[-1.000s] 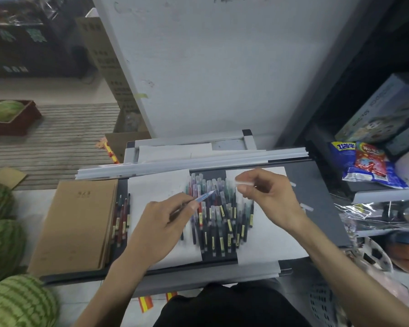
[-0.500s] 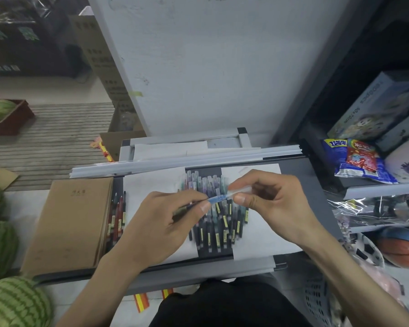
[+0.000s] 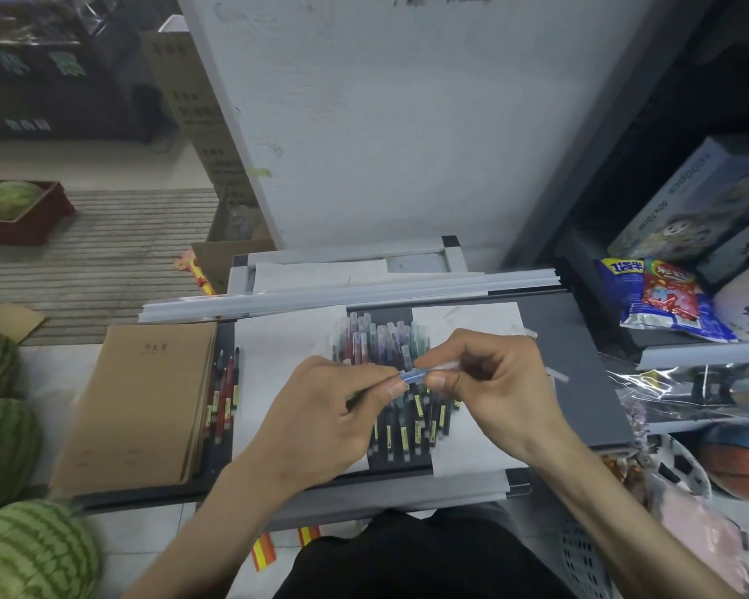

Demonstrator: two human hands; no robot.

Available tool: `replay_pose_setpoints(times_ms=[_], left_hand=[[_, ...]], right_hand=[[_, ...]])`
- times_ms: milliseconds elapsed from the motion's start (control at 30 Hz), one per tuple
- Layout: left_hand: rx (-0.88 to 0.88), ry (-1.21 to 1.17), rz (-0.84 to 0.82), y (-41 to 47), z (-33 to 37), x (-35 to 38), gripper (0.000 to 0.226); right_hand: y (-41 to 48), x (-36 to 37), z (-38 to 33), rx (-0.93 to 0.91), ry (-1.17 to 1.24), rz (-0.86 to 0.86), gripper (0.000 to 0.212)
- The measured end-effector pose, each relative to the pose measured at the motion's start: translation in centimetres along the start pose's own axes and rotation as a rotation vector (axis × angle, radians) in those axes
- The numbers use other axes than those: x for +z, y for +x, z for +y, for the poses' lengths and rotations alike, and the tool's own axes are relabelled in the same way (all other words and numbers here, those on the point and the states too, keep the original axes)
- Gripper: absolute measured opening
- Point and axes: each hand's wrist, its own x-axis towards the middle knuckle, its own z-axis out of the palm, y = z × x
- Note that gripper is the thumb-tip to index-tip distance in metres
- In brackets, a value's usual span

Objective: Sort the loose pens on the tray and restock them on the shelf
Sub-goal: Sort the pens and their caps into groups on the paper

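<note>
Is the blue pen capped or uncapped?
Cannot tell: the clear plastic cap in the right hand meets the blue pen, pinched by the left hand; seating is hidden.

**Bare forearms, black clothing**

The person's left hand (image 3: 321,421) and right hand (image 3: 494,382) are uncovered. Each forearm is bare from the wrist to the edge of the view. The left forearm (image 3: 208,525) shows to the left of the black garment (image 3: 429,555), and the right forearm (image 3: 623,512) to the right of it. The garment is plain, matte, dark cloth with soft folds. Whether it is trousers or a shirt hem cannot be told. Both thumbnails, above the garment, look trimmed short.
</note>
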Motion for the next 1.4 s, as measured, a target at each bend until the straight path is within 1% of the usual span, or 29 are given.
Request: replay_pose_setpoints(times_ms=[133, 200, 267, 300, 367, 433, 500, 600, 667, 700, 767, 867, 933, 1000, 1067, 1167, 1267, 1400], left_hand=[[-0.034, -0.049, 0.001, 0.0, -0.5, 0.7, 0.027], [-0.058, -0.068, 0.017, 0.1, -0.7, 1.0, 0.026], [-0.069, -0.098, 0.044, 0.2, -0.7, 1.5, 0.025], [-0.072, -0.110, 0.060, 0.3, -0.6, 1.9, 0.025], [-0.089, -0.114, 0.101, 0.5, -0.4, 2.7, 0.028], [-0.137, -0.098, 0.120, 0.8, -0.7, 3.4, 0.028], [-0.193, -0.071, 0.089, 0.9, -1.3, 3.9, 0.028], [-0.270, -0.034, -0.019, 0.6, -2.6, 4.0, 0.034], [-0.335, -0.019, -0.054, 0.2, -4.1, 3.9, 0.037], [-0.370, 0.028, -0.055, 0.0, -5.2, 3.7, 0.037], [-0.438, 0.213, -0.025, -0.4, -8.1, 3.1, 0.030], [-0.654, 0.397, 0.094, -1.3, -13.7, 1.4, 0.016], [-0.803, 0.454, 0.119, -2.1, -17.2, -0.1, 0.019], [-0.888, 0.483, 0.106, -2.5, -19.7, -1.2, 0.021], [-0.926, 0.508, 0.112, -2.5, -21.1, -2.0, 0.013], [-0.970, 0.527, 0.136, -2.6, -22.5, -2.3, 0.007], [-1.005, 0.527, 0.143, -3.0, -22.8, -1.9, 0.009], [-0.994, 0.533, 0.131, -3.3, -22.6, -1.3, 0.011]], right_hand=[[0.2, -0.2, 0.7, -0.003, 0.051, -0.022, 0.026], [0.3, -0.3, 1.2, 0.024, 0.106, -0.027, 0.023], [0.3, -0.3, 1.6, 0.080, 0.251, -0.028, 0.011], [0.4, -0.1, 1.9, 0.112, 0.351, -0.031, 0.009], [0.4, 0.4, 2.4, 0.183, 0.531, -0.058, 0.014], [0.4, 1.1, 3.0, 0.231, 0.579, -0.064, 0.017], [0.5, 1.8, 3.9, 0.265, 0.488, -0.028, 0.019], [1.2, 1.8, 5.6, 0.283, 0.288, 0.008, 0.020], [2.0, 1.1, 6.9, 0.330, 0.227, 0.012, 0.025], [2.5, 0.6, 7.7, 0.364, 0.207, 0.014, 0.027], [3.5, -0.7, 9.3, 0.443, 0.170, 0.022, 0.028], [4.9, -3.4, 12.1, 0.535, 0.021, 0.046, 0.030], [5.6, -5.0, 13.6, 0.572, -0.112, 0.069, 0.033], [6.3, -6.3, 14.9, 0.609, -0.231, 0.088, 0.035], [6.8, -7.2, 16.0, 0.646, -0.342, 0.101, 0.038], [7.3, -7.7, 17.4, 0.682, -0.476, 0.091, 0.045], [7.8, -7.5, 18.4, 0.693, -0.581, 0.074, 0.049], [8.0, -6.9, 18.9, 0.695, -0.635, 0.097, 0.047]])
